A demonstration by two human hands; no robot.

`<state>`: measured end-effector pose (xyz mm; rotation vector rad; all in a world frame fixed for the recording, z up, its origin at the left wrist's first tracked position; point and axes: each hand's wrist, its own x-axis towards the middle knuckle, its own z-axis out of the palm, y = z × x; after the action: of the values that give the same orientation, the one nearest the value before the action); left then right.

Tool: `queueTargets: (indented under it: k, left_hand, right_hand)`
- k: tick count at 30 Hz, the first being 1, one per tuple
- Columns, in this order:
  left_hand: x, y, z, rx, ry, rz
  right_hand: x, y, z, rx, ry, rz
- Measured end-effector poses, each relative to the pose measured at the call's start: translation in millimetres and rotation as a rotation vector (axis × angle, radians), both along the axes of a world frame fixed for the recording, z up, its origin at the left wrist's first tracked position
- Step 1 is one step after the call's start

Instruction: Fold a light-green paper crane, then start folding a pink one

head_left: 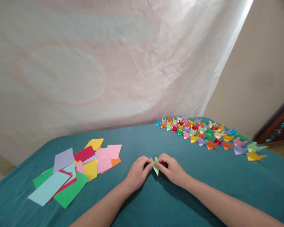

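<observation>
A light green folded paper bird (156,170) is held just above the table between my two hands, its pointed end facing me. My left hand (140,171) pinches its left side between thumb and fingers. On the other side, my right hand (171,170) grips it the same way, thumb in front. The fingertips cover part of the folds, and two small points stick up between them.
Loose coloured paper sheets (71,189) lie overlapping on the left of the teal-covered table (137,138). Several rows of folded paper birds (213,144) stand at the back right. A pale cloth (123,72) hangs behind the table.
</observation>
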<state>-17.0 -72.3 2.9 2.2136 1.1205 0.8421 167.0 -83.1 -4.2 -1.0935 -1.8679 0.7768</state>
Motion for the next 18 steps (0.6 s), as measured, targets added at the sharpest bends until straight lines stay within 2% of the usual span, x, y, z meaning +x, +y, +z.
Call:
queueTargets:
  k: [6,13,18]
  left_hand:
    - [-0.1,0.3,6.8,-0.037,-0.04,-0.022]
    - [0.4,-1.1,3.3,-0.018,-0.041,0.016]
    - [0.4,-1.3,2.8,-0.015,-0.013,0.029]
  right_hand:
    - [0.4,0.4,0.1,-0.002,0.02,-0.025]
    - [0.1,-0.4,2.3,-0.014,0.019,0.029]
    - [0.7,-0.2,2.2,-0.011,0.05,-0.028]
